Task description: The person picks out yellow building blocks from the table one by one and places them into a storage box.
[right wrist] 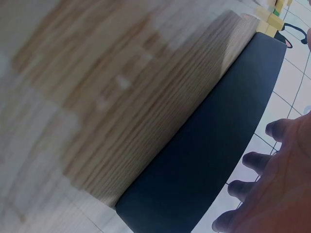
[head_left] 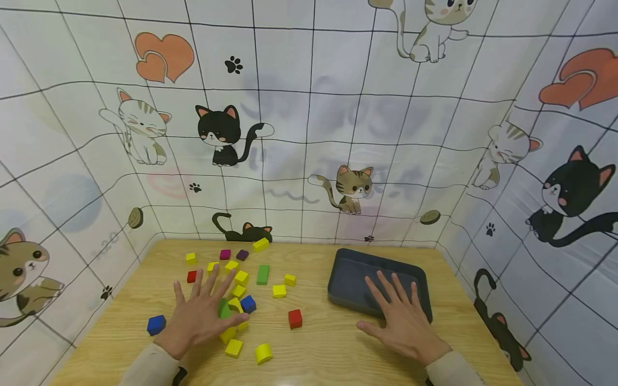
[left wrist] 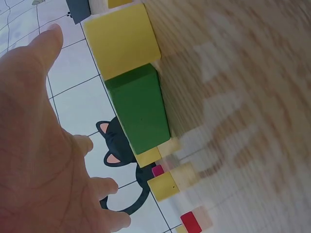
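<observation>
My left hand (head_left: 203, 313) hovers with fingers spread over the left part of the table, above a group of toy blocks. Beneath and beside it lie a green block (left wrist: 138, 109), a yellow block (left wrist: 122, 41) and a blue block (head_left: 248, 304); the hand partly hides some of them. On the right, my right hand (head_left: 403, 324) is spread over the near edge of a dark grey tray (head_left: 354, 303). In the right wrist view its fingers stand apart from the tray wall (right wrist: 209, 131). Neither hand holds anything.
Several more blocks are scattered on the wooden table (head_left: 328, 348): a red cube (head_left: 295, 319) between the hands, a yellow cylinder (head_left: 263, 353) near the front, a blue block (head_left: 156, 325) at far left, purple ones (head_left: 242, 255) behind. A cat-print sheet (head_left: 289, 118) walls the back and sides.
</observation>
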Tool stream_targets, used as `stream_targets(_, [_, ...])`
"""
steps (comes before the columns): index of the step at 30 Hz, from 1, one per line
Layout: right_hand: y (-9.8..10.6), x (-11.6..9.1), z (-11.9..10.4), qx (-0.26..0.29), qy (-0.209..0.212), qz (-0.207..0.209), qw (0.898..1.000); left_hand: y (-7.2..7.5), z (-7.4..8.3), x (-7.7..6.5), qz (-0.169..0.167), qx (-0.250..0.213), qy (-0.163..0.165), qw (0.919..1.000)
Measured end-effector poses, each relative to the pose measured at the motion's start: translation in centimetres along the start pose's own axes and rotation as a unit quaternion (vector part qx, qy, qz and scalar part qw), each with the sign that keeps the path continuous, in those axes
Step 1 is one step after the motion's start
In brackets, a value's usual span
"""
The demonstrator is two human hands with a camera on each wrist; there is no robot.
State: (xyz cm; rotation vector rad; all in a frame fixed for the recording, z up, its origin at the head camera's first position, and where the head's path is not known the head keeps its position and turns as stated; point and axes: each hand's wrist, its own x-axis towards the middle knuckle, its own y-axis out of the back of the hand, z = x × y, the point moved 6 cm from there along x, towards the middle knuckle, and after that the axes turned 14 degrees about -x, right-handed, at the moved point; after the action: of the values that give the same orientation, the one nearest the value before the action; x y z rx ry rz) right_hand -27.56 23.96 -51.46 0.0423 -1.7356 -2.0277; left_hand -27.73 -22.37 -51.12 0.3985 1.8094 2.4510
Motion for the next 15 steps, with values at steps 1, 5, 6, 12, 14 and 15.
stream_targets(1, [0.02,0.04,-0.01,0.002,0.0,0.001,1.0,0.01,-0.01,0.03,0.001,0.0,0.0,1.0])
stream_targets(5, [0.05,0.21,-0.07,0.001,0.0,0.002,1.0,0.13,0.03,0.03,0.006,0.001,-0.004,1.0])
stream_targets(6, [0.05,0.24,-0.08,-0.001,0.0,0.002,1.0,0.16,0.03,0.01,0.007,0.002,-0.004,1.0])
stream_targets(12, [0.14,0.49,-0.02,-0.013,-0.003,0.006,1.0,0.49,0.14,-0.07,0.022,0.003,-0.004,0.9998])
stream_targets(14, [0.19,0.56,0.12,-0.012,-0.003,0.006,1.0,0.6,0.2,-0.04,0.023,0.0,-0.003,0.9997])
stream_targets(15, [0.22,0.58,0.2,-0.012,-0.004,0.005,1.0,0.62,0.24,0.0,0.023,-0.002,-0.003,0.9997])
